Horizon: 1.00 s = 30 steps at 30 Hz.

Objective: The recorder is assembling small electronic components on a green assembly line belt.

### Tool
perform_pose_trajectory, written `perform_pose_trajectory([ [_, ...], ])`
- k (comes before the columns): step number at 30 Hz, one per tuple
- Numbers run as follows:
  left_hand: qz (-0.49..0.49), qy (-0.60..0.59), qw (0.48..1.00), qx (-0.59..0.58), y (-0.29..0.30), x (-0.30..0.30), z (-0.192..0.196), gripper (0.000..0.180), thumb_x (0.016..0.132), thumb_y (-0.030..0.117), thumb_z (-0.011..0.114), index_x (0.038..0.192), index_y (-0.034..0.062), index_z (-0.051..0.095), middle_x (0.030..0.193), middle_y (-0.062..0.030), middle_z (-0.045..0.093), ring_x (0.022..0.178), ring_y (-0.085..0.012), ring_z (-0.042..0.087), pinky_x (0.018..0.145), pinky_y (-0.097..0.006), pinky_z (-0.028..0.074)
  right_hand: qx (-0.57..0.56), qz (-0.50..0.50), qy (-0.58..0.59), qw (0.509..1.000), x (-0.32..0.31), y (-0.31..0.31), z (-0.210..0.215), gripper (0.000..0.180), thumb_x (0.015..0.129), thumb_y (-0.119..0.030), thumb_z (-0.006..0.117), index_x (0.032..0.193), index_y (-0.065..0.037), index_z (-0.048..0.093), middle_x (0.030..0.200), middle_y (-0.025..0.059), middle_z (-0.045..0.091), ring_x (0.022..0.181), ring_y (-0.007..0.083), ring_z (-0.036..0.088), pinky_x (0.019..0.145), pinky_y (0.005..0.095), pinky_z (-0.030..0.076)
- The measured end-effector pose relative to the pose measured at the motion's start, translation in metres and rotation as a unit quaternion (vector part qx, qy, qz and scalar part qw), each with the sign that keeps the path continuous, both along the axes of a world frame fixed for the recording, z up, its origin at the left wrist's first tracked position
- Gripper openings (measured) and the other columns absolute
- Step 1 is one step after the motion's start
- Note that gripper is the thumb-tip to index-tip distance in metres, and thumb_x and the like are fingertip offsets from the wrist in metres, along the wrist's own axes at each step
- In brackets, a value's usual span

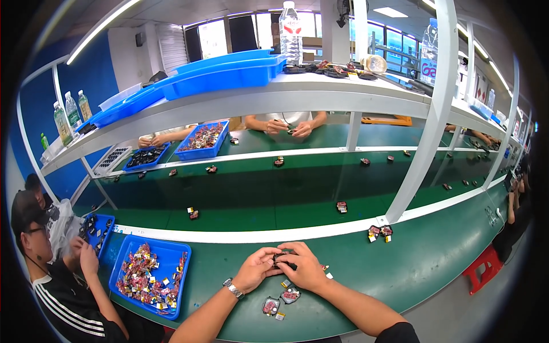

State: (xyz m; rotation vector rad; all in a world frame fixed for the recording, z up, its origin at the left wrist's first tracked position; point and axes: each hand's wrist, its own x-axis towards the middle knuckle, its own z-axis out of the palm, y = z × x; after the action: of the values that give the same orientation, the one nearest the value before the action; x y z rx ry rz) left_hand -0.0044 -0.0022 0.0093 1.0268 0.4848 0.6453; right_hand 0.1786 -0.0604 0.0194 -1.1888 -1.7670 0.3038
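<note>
I have the left hand (253, 274) and right hand (307, 270) together, closed on one black part (280, 259). It lies between their fingertips, above the green bench (372, 274), short of its far edge; long axis obscured, neither hand clearly nearer.

Two hands (258, 268) hold one black piece (284, 261). Two blue trays (170, 256) lie near left, two more far left. Three tall bottles (62, 124) stand far left. One red stool (483, 268) is at right; two small parts (374, 233) lie together near right.
</note>
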Motion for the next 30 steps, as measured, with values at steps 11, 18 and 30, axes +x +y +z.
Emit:
perform_pose_trajectory([
  [11, 0.017, -0.013, 1.000, 0.007, -0.003, 0.004, -0.003, 0.028, 0.099, 0.010, 0.053, 0.126, 0.0050, 0.049, 0.131, -0.0121, 0.055, 0.121, -0.0216, 0.055, 0.102, -0.040, 0.049, -0.024, -0.003, 0.043, 0.999, -0.001, -0.001, -0.006, 0.017, 0.080, -0.007, 0.071, 0.097, -0.008, 0.074, 0.119, 0.0085, 0.064, 0.112, 0.0275, 0.058, 0.091, 0.0371, 0.051],
  [18, 0.021, -0.060, 0.998, 0.020, 0.002, -0.002, -0.012, 0.026, 0.099, 0.009, 0.054, 0.123, 0.0058, 0.048, 0.133, -0.0134, 0.054, 0.122, -0.0226, 0.055, 0.104, -0.043, 0.047, 0.048, -0.002, 0.023, 0.999, -0.010, -0.003, 0.006, 0.020, 0.077, -0.005, 0.072, 0.096, -0.007, 0.072, 0.122, 0.0099, 0.062, 0.114, 0.0308, 0.056, 0.096, 0.0399, 0.048],
  [30, 0.003, -0.074, 0.997, -0.031, 0.003, -0.001, -0.009, 0.024, 0.099, 0.008, 0.054, 0.122, 0.0057, 0.050, 0.134, -0.0148, 0.054, 0.121, -0.0244, 0.056, 0.104, -0.045, 0.047, 0.051, -0.009, 0.043, 0.998, -0.004, -0.001, -0.002, 0.020, 0.076, -0.004, 0.073, 0.095, -0.009, 0.073, 0.120, 0.0084, 0.063, 0.111, 0.0278, 0.057, 0.093, 0.0370, 0.050],
])
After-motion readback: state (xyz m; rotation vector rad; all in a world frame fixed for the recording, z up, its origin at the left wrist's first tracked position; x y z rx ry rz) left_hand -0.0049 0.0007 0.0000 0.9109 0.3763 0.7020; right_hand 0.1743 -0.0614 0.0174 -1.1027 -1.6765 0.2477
